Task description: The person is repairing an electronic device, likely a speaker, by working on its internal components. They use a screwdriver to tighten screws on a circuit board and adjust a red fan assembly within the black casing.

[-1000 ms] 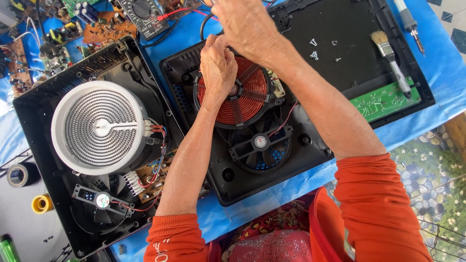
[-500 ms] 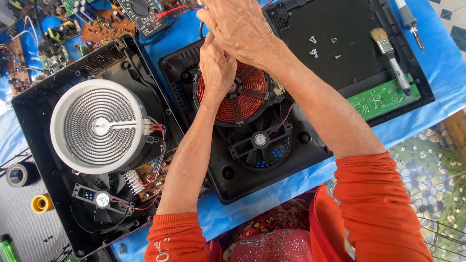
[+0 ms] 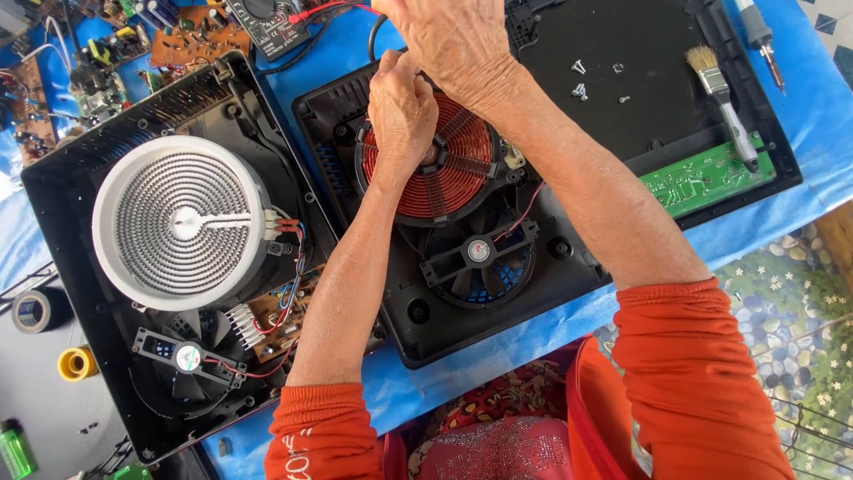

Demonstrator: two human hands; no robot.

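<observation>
Copper coil (image 3: 444, 169) is sitting in the opened black cooker base (image 3: 400, 293) in the middle of the bench (image 3: 800, 116), right above the cooling fan (image 3: 480, 251). Your left hand (image 3: 402, 111) is curled over the coil's upper left edge, fingers bent down onto it. Your right hand (image 3: 458, 44) is stacked just above, and honestly I can't tell if it's pinching anything, the fingers are hidden.

Stuff I'd watch: both hands crowd one spot, so a slip could scrape the windings. The thin red wire (image 3: 524, 209) running toward the fan could snag or tear loose if you lift the coil hard. The loose screws (image 3: 579, 78) on the flipped black lid (image 3: 640, 80) sit unboxed near the paintbrush (image 3: 721, 98), so one sleeve nudge could scatter them. The second open cooker with the grey ring heater (image 3: 178, 222) sits just beside your left forearm, exposed wiring within elbow range.
</observation>
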